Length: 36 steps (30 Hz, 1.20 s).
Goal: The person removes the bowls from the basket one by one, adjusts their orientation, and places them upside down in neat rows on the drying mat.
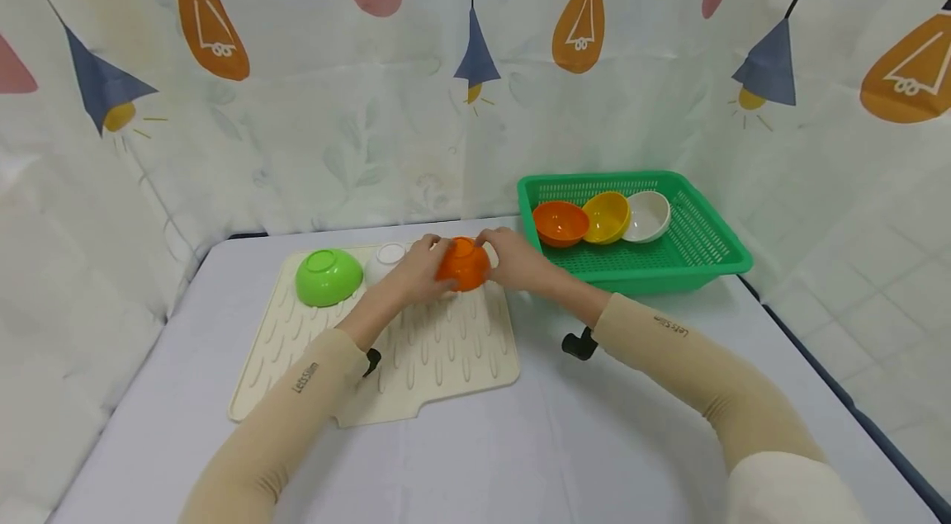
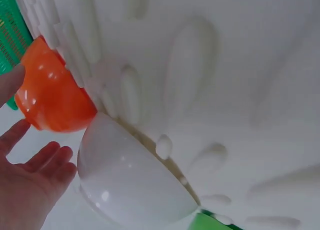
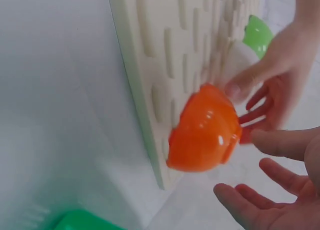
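An orange bowl (image 1: 464,264) lies upside down near the far right corner of a cream drying mat (image 1: 446,351). My left hand (image 1: 418,270) is at its left side, thumb and fingers spread around it; whether they touch it is hard to tell. From the right, my right hand (image 1: 514,258) reaches beside the same bowl. In the right wrist view that hand (image 3: 280,185) has its fingers loosely extended, apart from the orange bowl (image 3: 207,130). An upturned white bowl (image 2: 130,175) sits left of the orange one, partly behind my left hand in the head view. Farther left is an upturned green bowl (image 1: 328,278).
A green plastic basket (image 1: 698,276) stands at the back right. Inside it, at its far left, are an orange bowl (image 1: 560,224), a yellow bowl (image 1: 607,218) and a white bowl (image 1: 648,217). A patterned curtain (image 1: 416,136) hangs behind the white-covered table (image 1: 475,466).
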Available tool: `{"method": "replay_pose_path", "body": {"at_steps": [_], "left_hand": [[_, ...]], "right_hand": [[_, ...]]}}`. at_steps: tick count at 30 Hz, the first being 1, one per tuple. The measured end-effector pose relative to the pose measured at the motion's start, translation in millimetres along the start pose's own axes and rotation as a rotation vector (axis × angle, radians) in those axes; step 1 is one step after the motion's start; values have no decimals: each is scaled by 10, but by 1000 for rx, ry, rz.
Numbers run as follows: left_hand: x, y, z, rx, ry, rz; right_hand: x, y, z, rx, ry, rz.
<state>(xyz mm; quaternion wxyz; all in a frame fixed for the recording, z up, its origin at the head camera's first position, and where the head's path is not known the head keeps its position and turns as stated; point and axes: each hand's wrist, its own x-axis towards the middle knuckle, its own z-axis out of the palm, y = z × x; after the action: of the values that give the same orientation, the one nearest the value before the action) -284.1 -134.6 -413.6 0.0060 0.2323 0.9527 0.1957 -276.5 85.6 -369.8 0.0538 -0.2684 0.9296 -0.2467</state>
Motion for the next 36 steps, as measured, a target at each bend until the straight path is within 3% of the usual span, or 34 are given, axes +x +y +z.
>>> {"method": "replay_pose_path", "body": {"at_steps": [5,12,15,18,23,27,31,34,36], "left_hand": [[-202,-60,-92,-29,62,53],[-480,-214,-321,-74,187,92],[-596,-308,-431,-111,245,82],[-721,-453,-529,-140,305,50],[-916,-733,-673,-172,385,-63],[-1058,-944,-749,-232,410,-177],[-1206,-1107,-772,-280,431,-317],[-1295,-1210,-791,-301,419,-453],[-1352,-1286,-822,-318,373,-546]], "right_hand": [[-179,61,-257,121,-19,40],[-305,286,-681,364,69,67],[-335,465,-859,459,104,126],[-359,675,-1036,469,133,216],[-419,1048,-1315,462,223,364],[-455,1271,-1468,472,301,440],[-469,1508,-1547,379,336,507],[-504,1679,-1599,329,328,572],[-524,1762,-1640,332,289,615]]}}
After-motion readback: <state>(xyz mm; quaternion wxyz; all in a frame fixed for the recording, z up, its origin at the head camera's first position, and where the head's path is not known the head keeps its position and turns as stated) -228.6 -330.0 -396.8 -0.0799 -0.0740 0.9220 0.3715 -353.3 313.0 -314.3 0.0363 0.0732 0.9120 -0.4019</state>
